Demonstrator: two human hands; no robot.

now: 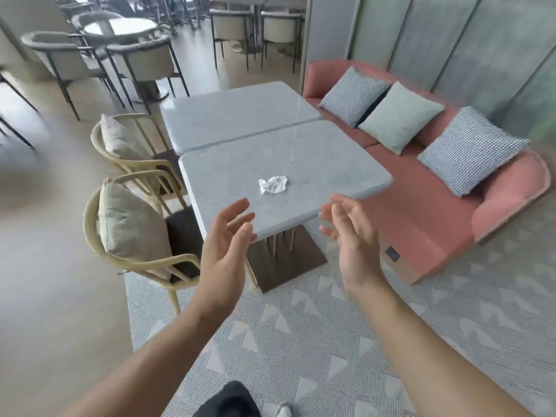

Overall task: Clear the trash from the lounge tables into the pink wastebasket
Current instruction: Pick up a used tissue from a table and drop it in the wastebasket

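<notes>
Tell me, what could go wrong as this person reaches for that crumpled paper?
The crumpled paper looks light, so a hasty grab by the open left hand or right hand might flick it off the near table onto the patterned rug. No pink wastebasket shows in this view, so the paper may need carrying and could be dropped.

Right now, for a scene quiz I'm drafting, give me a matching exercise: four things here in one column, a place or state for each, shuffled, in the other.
1 crumpled paper
2 mint cushion
3 near wooden chair
4 left hand

a on the pink sofa
b open, empty
c on the near grey table
d left of that table

Pairs: 1-c, 2-a, 3-d, 4-b
</notes>
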